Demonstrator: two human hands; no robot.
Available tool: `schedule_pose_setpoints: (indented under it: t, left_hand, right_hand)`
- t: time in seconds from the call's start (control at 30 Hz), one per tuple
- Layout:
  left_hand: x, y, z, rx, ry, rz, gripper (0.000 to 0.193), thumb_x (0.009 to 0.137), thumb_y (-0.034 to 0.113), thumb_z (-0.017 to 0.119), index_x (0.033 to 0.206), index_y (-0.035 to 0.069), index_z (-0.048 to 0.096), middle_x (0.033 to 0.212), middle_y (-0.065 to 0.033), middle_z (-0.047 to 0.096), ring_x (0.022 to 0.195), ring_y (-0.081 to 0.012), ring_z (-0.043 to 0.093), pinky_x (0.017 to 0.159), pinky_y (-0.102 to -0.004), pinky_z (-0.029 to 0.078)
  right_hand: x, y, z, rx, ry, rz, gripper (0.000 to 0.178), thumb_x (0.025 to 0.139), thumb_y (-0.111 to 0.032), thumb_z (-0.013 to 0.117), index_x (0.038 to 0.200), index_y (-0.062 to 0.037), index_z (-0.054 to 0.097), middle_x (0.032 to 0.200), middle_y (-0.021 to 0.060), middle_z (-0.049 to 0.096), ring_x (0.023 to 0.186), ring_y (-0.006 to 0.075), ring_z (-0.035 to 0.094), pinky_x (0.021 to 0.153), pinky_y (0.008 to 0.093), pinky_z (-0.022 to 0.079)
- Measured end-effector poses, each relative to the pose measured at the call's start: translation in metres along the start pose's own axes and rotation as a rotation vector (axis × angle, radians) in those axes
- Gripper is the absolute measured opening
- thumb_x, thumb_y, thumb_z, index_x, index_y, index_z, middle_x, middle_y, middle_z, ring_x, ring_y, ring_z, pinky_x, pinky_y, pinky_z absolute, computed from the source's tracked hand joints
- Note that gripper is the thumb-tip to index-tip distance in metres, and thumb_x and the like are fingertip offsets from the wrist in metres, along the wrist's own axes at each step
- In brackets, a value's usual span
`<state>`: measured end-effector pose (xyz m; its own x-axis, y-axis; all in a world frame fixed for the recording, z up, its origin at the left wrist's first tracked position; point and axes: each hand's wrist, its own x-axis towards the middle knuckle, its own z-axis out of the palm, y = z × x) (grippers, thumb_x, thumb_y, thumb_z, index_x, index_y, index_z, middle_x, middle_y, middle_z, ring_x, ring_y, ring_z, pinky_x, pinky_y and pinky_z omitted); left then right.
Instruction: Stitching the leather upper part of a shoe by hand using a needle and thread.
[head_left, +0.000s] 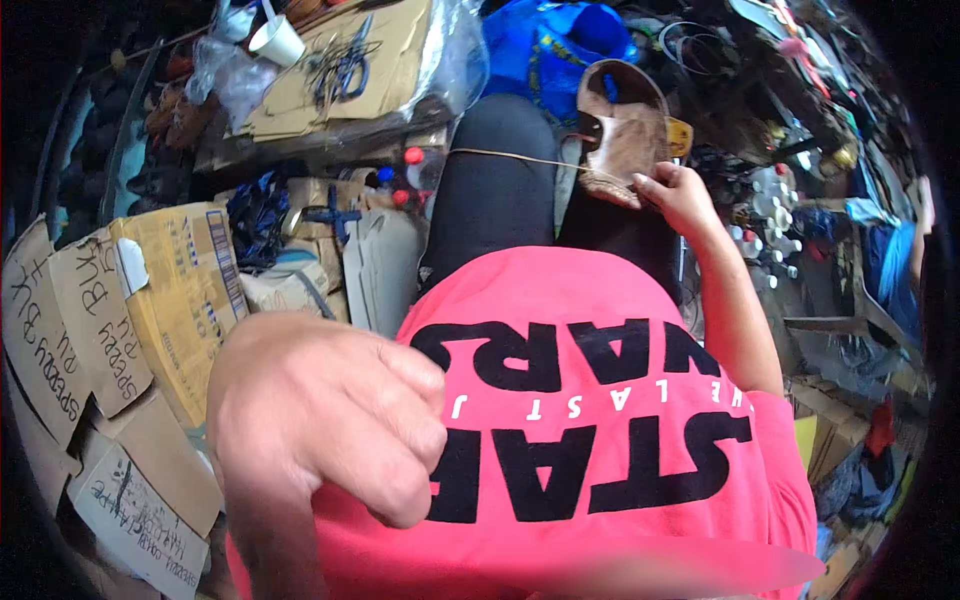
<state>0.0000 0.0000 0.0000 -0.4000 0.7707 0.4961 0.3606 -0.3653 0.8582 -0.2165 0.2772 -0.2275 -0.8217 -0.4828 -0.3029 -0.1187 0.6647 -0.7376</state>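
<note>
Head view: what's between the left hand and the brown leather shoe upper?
Head view, left hand to shoe upper: pink printed T-shirt, then black-trousered left thigh crossed by thin tan thread.

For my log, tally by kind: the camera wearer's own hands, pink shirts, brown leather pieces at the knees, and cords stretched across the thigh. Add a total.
Own hands: 2 (left hand, right hand)
Pink shirt: 1
Brown leather piece: 1
Thin tan cord: 1
Total: 5
</note>
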Motion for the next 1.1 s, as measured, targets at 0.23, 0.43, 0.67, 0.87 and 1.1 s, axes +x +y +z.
schedule_pose_setpoints:
  t: [0.23, 0.43, 0.67, 0.87, 1.1]
  left_hand:
    - [0.029, 0.009, 0.028, 0.017, 0.079, 0.026, 0.017, 0.092, 0.034, 0.054, 0.104, 0.027, 0.065, 0.076, -0.0102, 0.06, 0.057, -0.0194, 0.054, 0.053, -0.0288, 0.036]
    - [0.034, -0.004, 0.049, 0.136, 0.372, 0.259, 0.008, 0.092, 0.031, 0.052, 0.096, 0.026, 0.056, 0.053, -0.0019, 0.044, 0.038, -0.0115, 0.034, 0.039, -0.0274, 0.022]
    - [0.005, -0.112, -0.033, 0.036, 0.725, -0.147, 0.02, 0.092, 0.009, 0.053, 0.109, 0.002, 0.061, 0.089, -0.0044, 0.058, 0.074, -0.0092, 0.054, 0.065, -0.0243, 0.043]
    - [0.031, -0.28, -0.09, 0.807, 0.379, -0.424, 0.023, 0.082, 0.018, 0.064, 0.104, 0.011, 0.065, 0.109, -0.0102, 0.058, 0.104, -0.0263, 0.056, 0.089, -0.0349, 0.045]
    - [0.045, -0.318, -0.096, 0.816, 0.399, -0.499, 0.028, 0.076, 0.025, 0.072, 0.098, 0.012, 0.063, 0.111, -0.0115, 0.052, 0.104, -0.0301, 0.054, 0.093, -0.0376, 0.044]
  right_hand:
    - [-0.018, -0.019, -0.028, -0.219, 0.0, 0.022, 0.036, 0.077, -0.039, 0.072, 0.078, -0.0024, 0.068, 0.066, 0.0153, 0.062, 0.061, 0.0238, 0.06, 0.062, 0.0364, 0.046]
    - [-0.019, -0.027, -0.025, -0.219, 0.017, -0.039, 0.032, 0.078, -0.03, 0.074, 0.074, -0.0003, 0.064, 0.062, 0.0078, 0.059, 0.058, 0.0135, 0.052, 0.057, 0.0325, 0.043]
    - [-0.039, -0.037, -0.009, -0.502, 0.455, -0.399, 0.029, 0.079, -0.037, 0.07, 0.081, -0.0088, 0.062, 0.074, 0.0085, 0.058, 0.079, 0.0261, 0.061, 0.073, 0.0412, 0.042]
    - [-0.041, -0.031, -0.018, -0.322, 0.045, -0.354, 0.026, 0.085, -0.028, 0.063, 0.085, -0.0014, 0.064, 0.077, 0.0171, 0.061, 0.075, 0.0338, 0.062, 0.07, 0.0409, 0.047]
    - [-0.061, -0.02, -0.039, -0.161, -0.079, -0.187, 0.021, 0.088, -0.018, 0.06, 0.088, 0.0026, 0.061, 0.081, 0.015, 0.059, 0.076, 0.0229, 0.058, 0.071, 0.034, 0.045]
